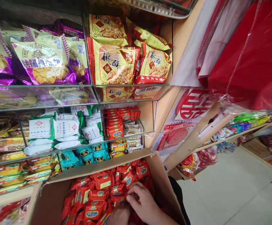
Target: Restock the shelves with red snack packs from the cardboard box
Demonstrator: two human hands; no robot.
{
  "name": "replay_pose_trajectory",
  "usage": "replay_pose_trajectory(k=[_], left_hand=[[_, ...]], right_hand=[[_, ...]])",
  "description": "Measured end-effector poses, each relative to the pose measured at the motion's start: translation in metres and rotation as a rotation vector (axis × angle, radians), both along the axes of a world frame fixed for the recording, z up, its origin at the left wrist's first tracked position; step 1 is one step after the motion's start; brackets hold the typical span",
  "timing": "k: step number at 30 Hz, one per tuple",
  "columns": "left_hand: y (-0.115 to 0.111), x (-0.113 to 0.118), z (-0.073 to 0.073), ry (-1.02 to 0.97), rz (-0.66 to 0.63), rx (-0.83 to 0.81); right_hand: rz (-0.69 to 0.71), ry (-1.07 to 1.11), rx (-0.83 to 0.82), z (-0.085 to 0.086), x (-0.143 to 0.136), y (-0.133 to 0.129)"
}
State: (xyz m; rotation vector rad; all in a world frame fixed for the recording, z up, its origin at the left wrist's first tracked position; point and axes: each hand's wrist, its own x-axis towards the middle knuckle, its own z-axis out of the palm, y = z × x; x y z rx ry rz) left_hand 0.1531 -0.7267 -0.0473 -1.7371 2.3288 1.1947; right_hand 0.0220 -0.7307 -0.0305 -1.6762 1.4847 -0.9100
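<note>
Both of my hands are low in the cardboard box [40, 200], over a heap of small red snack packets [104, 181]. My right hand [140, 200] is at the right of the heap, fingers half bent, with a gap between thumb and forefinger. Nothing shows in its grasp. Just left of it and lower, my left hand [119, 215] is smeared by motion, its fingers hidden among the packets. More red packets [113, 125] stand stacked in a compartment on the glass shelf behind the box.
Shelves hold purple biscuit bags [48, 62], yellow and red biscuit bags [114, 64], white and green packets [66, 126] and teal packets [99, 153]. Glass shelf edges [56, 148] run just behind the box. At the right hang red bags [250, 59] above the tiled floor [211, 193].
</note>
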Motion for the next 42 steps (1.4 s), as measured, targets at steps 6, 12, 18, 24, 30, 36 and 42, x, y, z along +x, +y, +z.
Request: replay_pose_trajectory(k=[6,12,18,24,30,36,42], left_hand=[[-0.008,0.015,0.05,0.706,0.638,0.048],[0.002,0.009,0.101,1.059,0.914,0.131],[-0.002,0.022,0.103,0.9,0.779,-0.02],[-0.006,0.025,0.087,0.683,0.748,-0.35],[-0.003,0.017,0.079,0.756,0.811,-0.426],[-0.003,0.013,0.077,0.889,0.883,-0.468],[-0.001,0.025,0.055,0.553,0.654,-0.579]], right_hand=[[-0.102,-0.339,0.122,0.024,0.0,-0.011],[-0.277,-0.504,0.052,0.049,0.023,-0.012],[-0.271,-0.418,-0.039,0.064,0.028,-0.009],[-0.314,-0.522,-0.034,0.06,0.035,-0.005],[-0.382,-0.67,0.167,0.055,0.038,-0.011],[-0.399,-0.521,0.033,0.057,0.038,-0.006],[-0.436,-0.292,-0.065,0.043,0.025,-0.012]])
